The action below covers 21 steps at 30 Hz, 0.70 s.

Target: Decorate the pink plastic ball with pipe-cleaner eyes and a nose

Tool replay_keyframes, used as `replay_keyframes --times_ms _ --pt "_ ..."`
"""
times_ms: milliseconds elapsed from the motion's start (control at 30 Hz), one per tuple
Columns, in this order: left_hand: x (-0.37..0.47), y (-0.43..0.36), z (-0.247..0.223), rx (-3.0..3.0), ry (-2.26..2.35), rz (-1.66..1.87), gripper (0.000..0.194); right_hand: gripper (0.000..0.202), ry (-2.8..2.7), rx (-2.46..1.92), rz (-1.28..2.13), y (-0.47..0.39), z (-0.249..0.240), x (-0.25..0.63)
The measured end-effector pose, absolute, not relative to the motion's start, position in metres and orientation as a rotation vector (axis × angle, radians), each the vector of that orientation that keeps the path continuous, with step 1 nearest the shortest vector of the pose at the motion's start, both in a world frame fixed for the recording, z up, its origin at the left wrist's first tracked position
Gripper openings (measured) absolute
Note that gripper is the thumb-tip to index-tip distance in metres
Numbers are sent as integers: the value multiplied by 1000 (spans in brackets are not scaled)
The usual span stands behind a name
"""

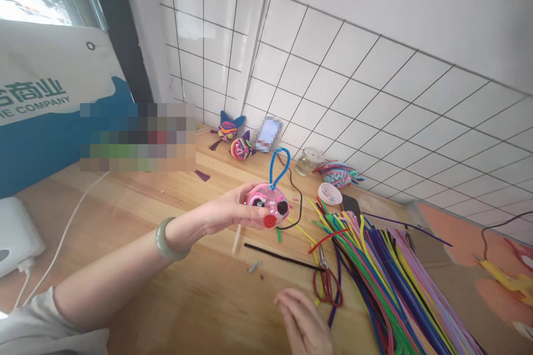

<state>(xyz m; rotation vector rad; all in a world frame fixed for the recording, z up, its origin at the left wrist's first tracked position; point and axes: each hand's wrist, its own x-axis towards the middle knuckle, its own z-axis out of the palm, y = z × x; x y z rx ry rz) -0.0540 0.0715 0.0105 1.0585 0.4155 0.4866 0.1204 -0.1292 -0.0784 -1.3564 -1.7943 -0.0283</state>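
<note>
Left hand [227, 212] raised over wooden table [175, 288], fingers grasping pink toy [267, 203] with blue loop on top and red button in front. Right hand [302, 321] low near frame bottom, fingers loose and spread, holding nothing, just beside scissors [327, 283]. Black stem [283, 258] lies on table under toy. Heap of coloured stems [391, 277] spreads right. Behind: two finished toys [235, 138], glass jar [308, 161], small pink dish [330, 193], contents perhaps beads. White cable [70, 222] runs left.
</note>
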Motion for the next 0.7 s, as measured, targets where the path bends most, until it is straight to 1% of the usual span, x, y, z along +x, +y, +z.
replay_keyframes --times_ms 67,167,267,367,533,700 --pt "-53 67 9 1061 402 492 58 22 -1712 -1347 -88 -116 -53 122" --pt "-52 60 9 1111 329 517 57 27 -1625 -1300 -104 -99 -15 120" --pt "-51 55 11 1164 238 548 57 21 -1528 -1296 -60 -88 16 116" --pt "-52 50 16 1177 191 556 60 14 -1448 -1281 -23 -79 35 112" --pt "-53 46 22 1188 171 570 64 30 -1389 -1164 -33 -67 39 109" --pt "-51 46 22 1157 210 638 62 29 -1467 -1169 -105 -60 24 112"
